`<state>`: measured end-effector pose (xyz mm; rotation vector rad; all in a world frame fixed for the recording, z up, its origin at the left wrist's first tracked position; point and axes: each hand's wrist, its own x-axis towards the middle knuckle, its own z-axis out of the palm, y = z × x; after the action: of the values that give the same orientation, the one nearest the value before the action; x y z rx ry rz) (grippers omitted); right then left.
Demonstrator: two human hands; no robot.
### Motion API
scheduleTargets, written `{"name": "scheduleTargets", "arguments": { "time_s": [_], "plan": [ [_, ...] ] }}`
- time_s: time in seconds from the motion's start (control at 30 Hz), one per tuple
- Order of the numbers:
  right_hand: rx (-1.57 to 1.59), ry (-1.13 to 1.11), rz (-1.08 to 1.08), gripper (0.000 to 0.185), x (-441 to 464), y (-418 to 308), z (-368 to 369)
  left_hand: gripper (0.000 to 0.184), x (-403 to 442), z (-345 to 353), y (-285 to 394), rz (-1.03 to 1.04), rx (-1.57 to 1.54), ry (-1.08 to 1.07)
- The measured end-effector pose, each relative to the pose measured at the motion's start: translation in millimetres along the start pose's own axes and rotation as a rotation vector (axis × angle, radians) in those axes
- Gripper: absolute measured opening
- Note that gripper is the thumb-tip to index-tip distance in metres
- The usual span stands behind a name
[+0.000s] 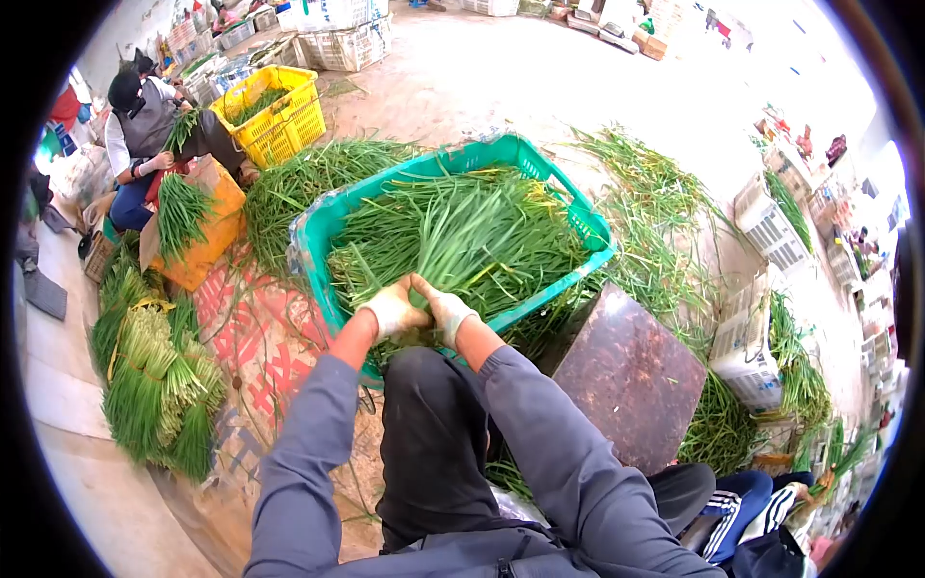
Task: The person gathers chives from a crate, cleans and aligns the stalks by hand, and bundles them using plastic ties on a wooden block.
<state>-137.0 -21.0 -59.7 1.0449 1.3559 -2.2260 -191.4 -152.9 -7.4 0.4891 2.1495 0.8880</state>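
My left hand (pixel 393 310) and my right hand (pixel 448 312), both in pale gloves, meet over the near edge of a green plastic crate (pixel 568 279). Their fingers are closed round the lower end of a bunch of chives (pixel 462 231), whose long flat leaves fan away from me. More loose chives (pixel 376 217) fill the crate beneath the bunch. The stalk ends are mostly hidden by my hands.
Loose greens (pixel 646 193) lie around the crate. A dark flat-topped box (pixel 631 376) stands at right, tied bundles (pixel 159 376) at left. A co-worker (pixel 145 125) sits by a yellow crate (pixel 294 120). White crates (pixel 747 356) stand further right, near another person's legs (pixel 742 511).
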Motion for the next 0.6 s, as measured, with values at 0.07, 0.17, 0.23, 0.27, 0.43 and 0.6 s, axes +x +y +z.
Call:
{"name": "scheduleTargets", "arguments": {
  "time_s": [0.07, 0.17, 0.23, 0.27, 0.43, 0.6],
  "plan": [
    [0.0, -0.042, -0.086, 0.091, 10.0, 10.7, -8.9, 0.096, 20.1, 17.2, -32.7, 0.144, 0.082, 0.013],
    [0.077, -0.024, -0.136, 0.054, 6.0, 6.8, -15.8, 0.086, 10.7, 13.6, -46.0, 0.358, -0.641, -0.088],
    [0.233, -0.024, -0.08, 0.031, 2.0, 0.1, -16.7, 0.081, 3.0, -3.2, -46.0, 0.229, -0.648, 0.063],
    [0.185, 0.0, -0.028, 0.03, 0.3, -5.7, -19.9, 0.081, 11.5, 0.5, -56.2, 0.236, -0.648, 0.065],
    [0.149, -0.113, -0.081, 0.025, 8.6, -7.8, -37.0, 0.06, 41.6, 37.2, -58.1, 0.194, 0.17, 0.258],
    [0.273, -0.27, 0.064, 0.036, -61.0, -37.1, -53.8, 0.062, 47.0, 66.3, -56.9, 0.074, 0.648, 0.168]
  ]
}}
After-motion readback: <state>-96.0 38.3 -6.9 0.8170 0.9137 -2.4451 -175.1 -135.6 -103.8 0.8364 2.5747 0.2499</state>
